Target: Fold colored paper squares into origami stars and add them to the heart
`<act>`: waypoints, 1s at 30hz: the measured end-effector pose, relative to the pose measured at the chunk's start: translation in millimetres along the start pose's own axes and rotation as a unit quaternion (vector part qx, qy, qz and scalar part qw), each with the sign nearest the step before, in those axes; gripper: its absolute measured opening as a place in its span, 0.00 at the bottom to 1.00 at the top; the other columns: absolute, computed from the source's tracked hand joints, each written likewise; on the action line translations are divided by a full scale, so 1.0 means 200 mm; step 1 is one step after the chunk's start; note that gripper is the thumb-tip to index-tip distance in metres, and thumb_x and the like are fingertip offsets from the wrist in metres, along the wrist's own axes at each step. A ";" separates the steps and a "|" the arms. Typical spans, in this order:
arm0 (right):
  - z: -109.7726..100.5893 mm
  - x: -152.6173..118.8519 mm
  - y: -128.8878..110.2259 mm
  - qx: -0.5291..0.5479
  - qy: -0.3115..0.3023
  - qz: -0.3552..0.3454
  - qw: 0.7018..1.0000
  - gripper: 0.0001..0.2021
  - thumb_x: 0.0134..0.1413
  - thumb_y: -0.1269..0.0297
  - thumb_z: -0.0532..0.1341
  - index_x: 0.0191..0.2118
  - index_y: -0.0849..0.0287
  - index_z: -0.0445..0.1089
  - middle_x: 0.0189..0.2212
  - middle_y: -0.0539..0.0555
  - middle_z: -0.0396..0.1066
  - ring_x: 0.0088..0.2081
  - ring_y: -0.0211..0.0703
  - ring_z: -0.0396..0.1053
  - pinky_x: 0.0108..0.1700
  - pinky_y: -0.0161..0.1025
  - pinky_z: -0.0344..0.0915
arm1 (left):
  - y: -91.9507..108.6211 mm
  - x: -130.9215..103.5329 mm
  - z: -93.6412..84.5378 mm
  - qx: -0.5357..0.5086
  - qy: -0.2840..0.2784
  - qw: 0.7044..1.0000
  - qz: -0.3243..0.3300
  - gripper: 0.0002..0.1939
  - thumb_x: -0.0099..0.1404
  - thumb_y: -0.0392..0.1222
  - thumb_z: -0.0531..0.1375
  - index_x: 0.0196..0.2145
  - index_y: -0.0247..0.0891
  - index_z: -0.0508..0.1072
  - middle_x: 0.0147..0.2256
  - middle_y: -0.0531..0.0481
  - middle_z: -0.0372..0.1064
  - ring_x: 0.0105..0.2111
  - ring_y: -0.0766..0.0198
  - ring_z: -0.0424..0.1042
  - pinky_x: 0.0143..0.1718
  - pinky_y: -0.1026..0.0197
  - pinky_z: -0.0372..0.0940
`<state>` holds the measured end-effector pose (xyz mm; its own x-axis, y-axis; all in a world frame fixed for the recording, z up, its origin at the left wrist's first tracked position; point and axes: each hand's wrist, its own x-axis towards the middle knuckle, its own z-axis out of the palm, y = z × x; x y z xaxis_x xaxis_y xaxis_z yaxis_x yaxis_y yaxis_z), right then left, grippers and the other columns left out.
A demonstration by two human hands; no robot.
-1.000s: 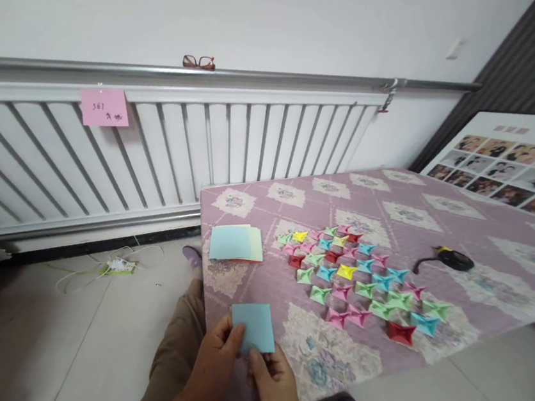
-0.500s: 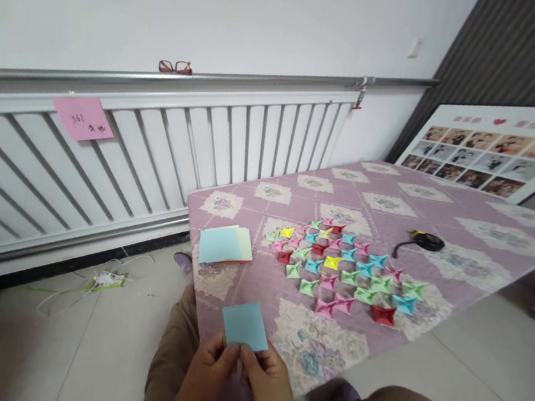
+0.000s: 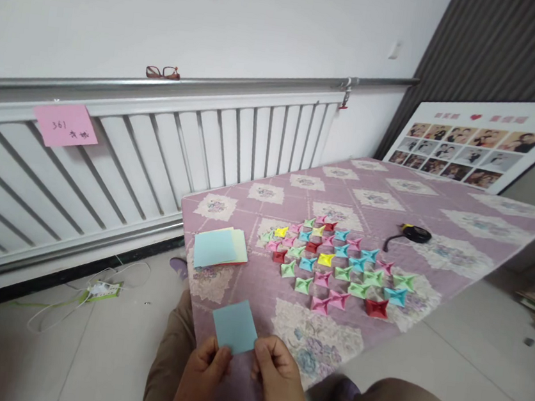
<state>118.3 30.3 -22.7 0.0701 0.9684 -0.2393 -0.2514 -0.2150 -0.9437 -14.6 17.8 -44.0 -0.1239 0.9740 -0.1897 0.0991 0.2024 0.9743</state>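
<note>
A square blue paper (image 3: pixel 235 327) is held above the near end of the table. My left hand (image 3: pixel 206 367) pinches its lower left edge between thumb and fingers. At its lower right corner, my right hand (image 3: pixel 277 372) grips it the same way. Beyond my hands on the left lies a stack of coloured paper sheets (image 3: pixel 216 248), blue on top with pale yellow and red showing beneath. To the right, several small folded paper pieces (image 3: pixel 325 259) in pink, green, blue, yellow and red stand in uneven rows on the flowered tablecloth (image 3: pixel 264 226).
A black and yellow tape measure (image 3: pixel 415 234) lies right of the folded pieces. A white radiator (image 3: pixel 156 162) runs along the wall, with glasses (image 3: pixel 163 73) on the pipe above it. A photo board (image 3: pixel 467 143) leans behind the table. A power strip (image 3: pixel 103 290) is on the floor.
The blue paper has turned, with a corner now toward my right hand. My hands have moved apart along its lower edge. The whole view has shifted slightly.
</note>
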 end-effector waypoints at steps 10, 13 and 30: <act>-0.02 0.02 -0.03 0.016 -0.068 0.046 0.997 0.18 0.40 0.48 0.65 0.22 0.58 0.66 0.18 0.44 0.58 0.20 0.33 0.54 0.23 0.31 0.53 | 0.07 0.00 -0.04 0.031 -0.051 0.997 0.049 0.22 0.57 0.60 0.56 0.21 0.38 0.64 0.20 0.55 0.57 0.23 0.66 0.57 0.27 0.64 0.54; -0.02 0.02 -0.04 0.027 -0.052 0.052 0.997 0.17 0.38 0.49 0.67 0.21 0.58 0.65 0.16 0.43 0.58 0.19 0.31 0.53 0.21 0.30 0.51 | 0.07 0.01 -0.07 0.045 -0.081 0.994 0.053 0.20 0.58 0.57 0.56 0.23 0.37 0.67 0.20 0.55 0.58 0.23 0.66 0.57 0.27 0.64 0.54; 0.05 -0.01 0.05 0.102 0.010 0.022 0.995 0.16 0.40 0.51 0.67 0.24 0.58 0.66 0.22 0.48 0.66 0.27 0.39 0.63 0.33 0.36 0.62 | 0.01 0.00 0.16 -0.095 -0.023 0.993 -0.073 0.19 0.48 0.54 0.65 0.27 0.33 0.72 0.24 0.50 0.67 0.28 0.61 0.66 0.32 0.61 0.60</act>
<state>107.0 28.4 -29.3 0.0727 0.9557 -0.2851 -0.4442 -0.2249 -0.8673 17.8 21.4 -45.0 -0.0774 0.9404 -0.3312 -0.1056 0.3227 0.9406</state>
